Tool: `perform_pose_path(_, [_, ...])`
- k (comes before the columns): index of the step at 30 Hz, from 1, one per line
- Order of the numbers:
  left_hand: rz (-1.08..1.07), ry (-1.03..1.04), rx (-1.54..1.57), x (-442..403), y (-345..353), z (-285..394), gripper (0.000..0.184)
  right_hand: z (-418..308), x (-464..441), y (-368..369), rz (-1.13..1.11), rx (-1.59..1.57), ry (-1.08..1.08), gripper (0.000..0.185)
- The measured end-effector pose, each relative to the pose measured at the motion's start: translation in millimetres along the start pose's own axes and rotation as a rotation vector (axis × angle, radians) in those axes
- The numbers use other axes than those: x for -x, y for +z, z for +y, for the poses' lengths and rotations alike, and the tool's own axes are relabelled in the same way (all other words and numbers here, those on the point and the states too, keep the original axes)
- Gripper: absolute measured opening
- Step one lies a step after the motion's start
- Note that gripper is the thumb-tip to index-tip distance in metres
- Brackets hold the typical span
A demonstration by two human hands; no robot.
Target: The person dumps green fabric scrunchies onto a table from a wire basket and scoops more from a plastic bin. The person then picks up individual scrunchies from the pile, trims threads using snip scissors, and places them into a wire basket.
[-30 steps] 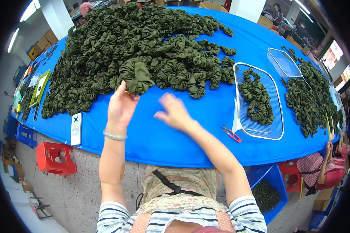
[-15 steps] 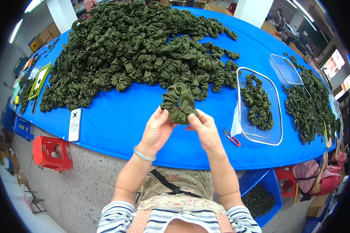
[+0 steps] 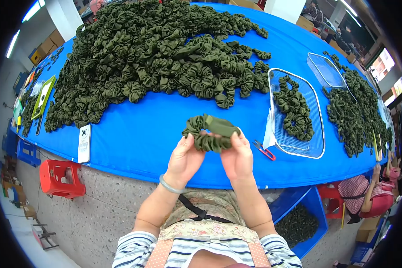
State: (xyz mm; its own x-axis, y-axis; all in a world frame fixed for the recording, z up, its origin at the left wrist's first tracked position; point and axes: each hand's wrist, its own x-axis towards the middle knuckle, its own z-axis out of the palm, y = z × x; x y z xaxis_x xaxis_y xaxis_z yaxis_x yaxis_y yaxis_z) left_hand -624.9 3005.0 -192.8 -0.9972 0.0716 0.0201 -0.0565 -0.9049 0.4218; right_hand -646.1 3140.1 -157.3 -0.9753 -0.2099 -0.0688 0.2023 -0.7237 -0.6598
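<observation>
A dark green scrunchie (image 3: 208, 142) is held up over the front of the blue table, stretched sideways between both hands. My left hand (image 3: 186, 157), with a pale bangle on its wrist, pinches the gathered left side. On the other side, my right hand (image 3: 237, 156) grips the end where the cloth lies smooth and flat. Beyond them spreads a big heap of green scrunchies (image 3: 156, 53). To the right stands a wire mesh basket (image 3: 319, 134) with several scrunchies (image 3: 295, 109) in it. Red-handled thread snips (image 3: 265, 152) lie beside the basket.
A white phone (image 3: 84, 144) lies near the table's front left edge. At the right are another wire basket (image 3: 326, 69) and a second scrunchie heap (image 3: 357, 111). Below the edge stand a red stool (image 3: 60, 177) and a blue bin (image 3: 315, 241). A person (image 3: 366, 194) is at far right.
Both hands have come down and nearer to me with the scrunchie. It was upright and now lies wider and flatter, with the right hand farther from the left.
</observation>
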Motion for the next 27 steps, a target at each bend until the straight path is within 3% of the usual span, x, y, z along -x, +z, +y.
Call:
perform_pose_path(1, [-0.028, 0.0, 0.092, 2.3, 2.3, 1.8, 0.032, -1.8, 2.5, 4.9, 0.067, -0.181, 0.097, 0.025])
perform_pose_path(2, [-0.052, 0.015, 0.184, 5.6, 2.6, 5.1, 0.03, 1.3, 2.8, -1.2, -0.035, -0.284, 0.123, 0.026])
perform_pose_path(4, [-0.166, -0.066, 0.082, 13.7, -2.1, 16.3, 0.029, 4.4, 4.5, -25.3, -0.242, -0.501, 0.198, 0.028])
perform_pose_path(5, [-0.231, -0.108, 0.026, 14.2, -4.2, 22.9, 0.028, -11.3, 8.6, -19.4, -0.056, -0.414, 0.199, 0.026])
perform_pose_path(7, [-0.343, -0.308, -0.101, 21.0, 2.2, 33.8, 0.026, -27.2, 5.3, -39.4, -0.092, -0.411, 0.22, 0.03])
perform_pose_path(8, [-0.279, -0.339, -0.183, 22.9, 5.6, 42.8, 0.026, -33.3, 7.7, -38.7, -0.101, -0.369, 0.238, 0.032])
perform_pose_path(11, [-0.127, -0.398, -0.365, 16.6, 7.5, 58.5, 0.033, -25.3, 4.6, -23.3, -0.136, 0.141, 0.388, 0.04])
perform_pose_path(14, [0.002, -0.32, -0.642, 15.0, 27.2, 43.3, 0.041, -20.0, 3.9, -2.7, -0.324, 0.723, 0.327, 0.029])
perform_pose_path(15, [-0.008, -0.309, -0.732, 14.9, 28.5, 41.3, 0.045, -17.2, 2.9, -2.5, -0.355, 0.82, 0.215, 0.024])
perform_pose_path(20, [-0.056, -0.262, -0.426, 11.3, -2.1, 52.5, 0.036, -36.4, -8.9, -49.2, -0.178, 0.588, 0.095, 0.027])
perform_pose_path(23, [-0.026, -0.312, -0.501, -13.7, 14.8, 17.3, 0.032, -31.2, -8.7, -36.2, -0.128, 0.597, 0.079, 0.025])
perform_pose_path(26, [-0.221, -0.35, -0.524, -30.2, 26.6, 15.7, 0.031, -42.3, -5.3, -27.9, -0.1, 0.537, 0.04, 0.022])
perform_pose_path(27, [-0.236, -0.357, -0.746, -33.5, 30.0, 15.0, 0.027, -46.2, -5.0, -30.0, -0.109, 0.562, 0.053, 0.02])
